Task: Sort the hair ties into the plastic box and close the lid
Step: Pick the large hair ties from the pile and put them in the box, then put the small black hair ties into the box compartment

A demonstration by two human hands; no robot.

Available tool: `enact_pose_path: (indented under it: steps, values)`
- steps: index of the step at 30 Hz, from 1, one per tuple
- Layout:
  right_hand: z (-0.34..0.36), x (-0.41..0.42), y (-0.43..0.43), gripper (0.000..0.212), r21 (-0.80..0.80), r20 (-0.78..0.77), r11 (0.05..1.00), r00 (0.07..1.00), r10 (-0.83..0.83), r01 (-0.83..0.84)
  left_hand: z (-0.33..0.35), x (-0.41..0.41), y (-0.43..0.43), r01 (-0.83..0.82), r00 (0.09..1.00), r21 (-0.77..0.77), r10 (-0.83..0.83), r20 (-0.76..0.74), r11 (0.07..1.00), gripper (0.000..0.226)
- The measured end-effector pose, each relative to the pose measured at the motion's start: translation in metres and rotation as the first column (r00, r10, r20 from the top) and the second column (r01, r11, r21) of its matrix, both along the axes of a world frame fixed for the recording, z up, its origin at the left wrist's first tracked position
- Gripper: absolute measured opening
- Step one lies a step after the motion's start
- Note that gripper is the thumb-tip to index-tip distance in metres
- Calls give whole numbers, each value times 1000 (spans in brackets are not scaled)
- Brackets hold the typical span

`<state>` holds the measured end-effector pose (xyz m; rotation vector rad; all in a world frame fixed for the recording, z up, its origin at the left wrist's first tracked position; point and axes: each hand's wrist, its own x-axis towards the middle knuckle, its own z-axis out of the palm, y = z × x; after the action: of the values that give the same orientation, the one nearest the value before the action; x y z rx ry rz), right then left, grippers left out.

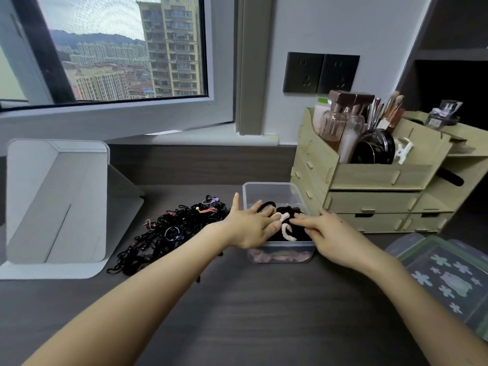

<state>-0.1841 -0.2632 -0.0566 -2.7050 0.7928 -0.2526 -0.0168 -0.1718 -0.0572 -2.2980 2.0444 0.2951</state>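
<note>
A clear plastic box [269, 190] stands on the dark desk, filled with black and pink hair ties [286, 232]. My left hand [250, 225] lies flat over the box's left side, fingers straight, pressing on the ties inside. My right hand [324, 231] reaches in from the right, fingers stretched onto the same heap. A loose pile of mostly black hair ties [171, 228] sprawls on the desk left of the box. The box's lid [449, 281], clear with a green rim and a flower print, lies at the right edge of the desk.
A wooden organiser [369, 178] with drawers, brushes and bottles stands right behind the box. A white standing mirror [55, 204] is at the left. The window and wall sockets are behind the desk.
</note>
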Motion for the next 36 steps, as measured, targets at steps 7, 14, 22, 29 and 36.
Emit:
enact_pose_path:
  steps: [7,14,22,29,36]
  values:
    - [6,21,-3,40,-49,81,997,996,-49,54,-3,1,-2,19,992,29,-23,127,999,50]
    - [-6,36,-9,40,13,-87,997,993,-74,76,-7,15,14,-126,921,-151,59,-385,980,42]
    - [19,29,2,33,-106,-74,994,997,-37,29,-6,47,59,-352,748,-262,102,-655,898,37]
    - [48,55,81,25,-159,222,983,966,130,-95,1,94,124,-535,758,-308,286,-586,787,24]
    - [-20,122,107,31,-220,-63,949,974,219,-227,-22,105,182,-603,788,-366,460,-409,709,9]
